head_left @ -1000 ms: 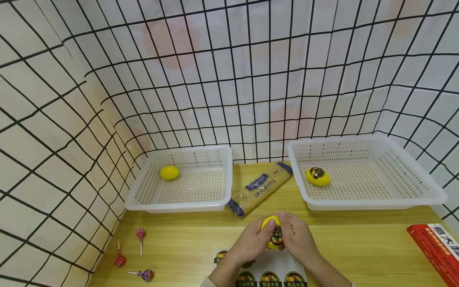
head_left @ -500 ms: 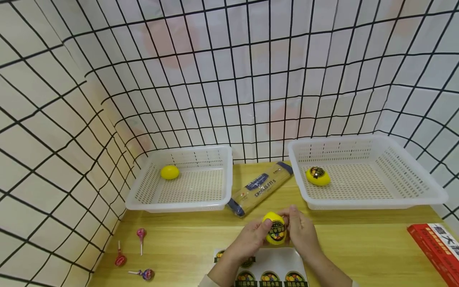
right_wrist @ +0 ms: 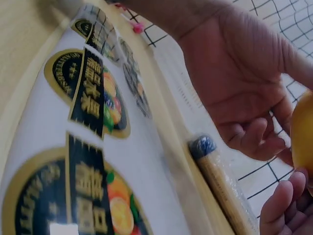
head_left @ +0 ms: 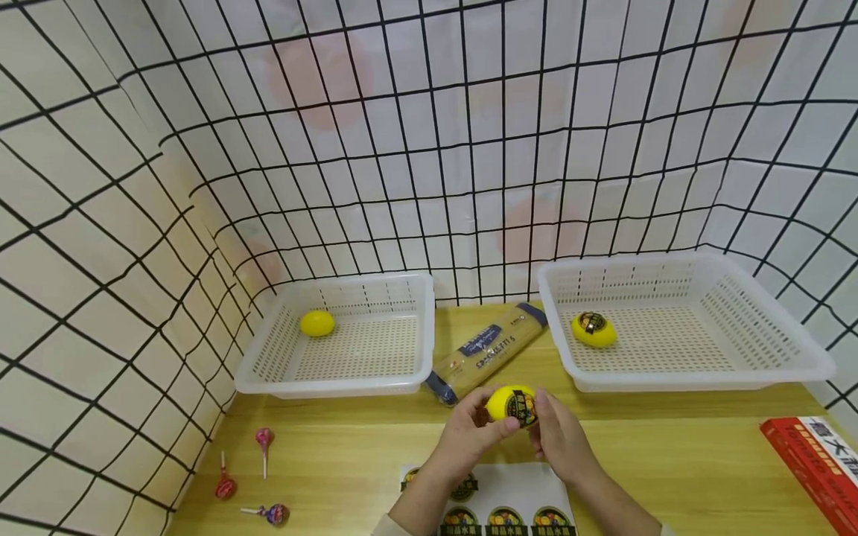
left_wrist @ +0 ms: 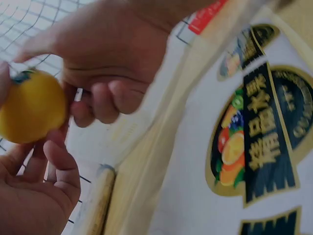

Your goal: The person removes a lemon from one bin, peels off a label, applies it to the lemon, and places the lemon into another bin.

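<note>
Lollipops [head_left: 264, 436], 3 of them, lie on the table [head_left: 335, 461]. The left basket [head_left: 335, 388] holds 1 plain-looking lemon [head_left: 317, 323]. Fingers of the left hand [head_left: 462, 441] pinch a freshly stickered lemon [head_left: 497, 404] near the sticker sheet [head_left: 516, 484]; the right hand [head_left: 564, 443] touches its label [head_left: 520, 407], whether pinching I cannot tell. The right basket [head_left: 670, 383] holds 1 labelled lemon [head_left: 601, 335]. Labelling looks nearly complete: 2 stickered, 1 apparently left.

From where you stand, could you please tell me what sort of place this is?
Probably a labelling table: a sticker sheet lies on it, two baskets stand towards the back, and a grid-patterned backdrop rises behind.
</note>
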`<state>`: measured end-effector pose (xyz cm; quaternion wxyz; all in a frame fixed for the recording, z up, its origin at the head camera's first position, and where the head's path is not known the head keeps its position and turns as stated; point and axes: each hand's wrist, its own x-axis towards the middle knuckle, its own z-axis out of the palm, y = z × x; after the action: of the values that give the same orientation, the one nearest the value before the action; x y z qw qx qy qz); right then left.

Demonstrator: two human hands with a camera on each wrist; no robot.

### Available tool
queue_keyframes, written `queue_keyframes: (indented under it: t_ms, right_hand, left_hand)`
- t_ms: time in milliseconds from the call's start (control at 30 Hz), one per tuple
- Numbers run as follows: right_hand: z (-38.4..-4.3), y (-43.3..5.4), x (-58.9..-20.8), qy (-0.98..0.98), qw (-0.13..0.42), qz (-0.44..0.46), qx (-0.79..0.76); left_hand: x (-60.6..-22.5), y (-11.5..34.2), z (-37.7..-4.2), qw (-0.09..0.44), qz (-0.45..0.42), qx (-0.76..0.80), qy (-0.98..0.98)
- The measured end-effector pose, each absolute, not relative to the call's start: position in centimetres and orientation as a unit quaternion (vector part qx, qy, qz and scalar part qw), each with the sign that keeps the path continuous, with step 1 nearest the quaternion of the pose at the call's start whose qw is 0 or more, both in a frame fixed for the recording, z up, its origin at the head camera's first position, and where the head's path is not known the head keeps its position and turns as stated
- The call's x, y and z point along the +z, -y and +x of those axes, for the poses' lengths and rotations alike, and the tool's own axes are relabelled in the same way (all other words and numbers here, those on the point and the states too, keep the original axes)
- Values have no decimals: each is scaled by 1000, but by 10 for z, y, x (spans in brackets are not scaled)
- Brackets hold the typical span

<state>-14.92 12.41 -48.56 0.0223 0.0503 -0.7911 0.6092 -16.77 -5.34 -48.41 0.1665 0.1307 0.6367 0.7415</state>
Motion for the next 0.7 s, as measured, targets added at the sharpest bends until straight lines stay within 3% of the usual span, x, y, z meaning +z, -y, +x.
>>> queue_keyframes:
  t_ms: [200,433,700]
  right_hand:
    - [-150,-124,-479,829,26,54,555]
    - [-150,-125,-478,864,82,51,494]
    - [-151,-126,-488,854,179,99,478]
  left_hand:
    - [-481,51,-164,136,185,701,-675]
    - [-480,51,-160,50,265,619,-737]
    - [-479,49,-159,53,249,629,-734]
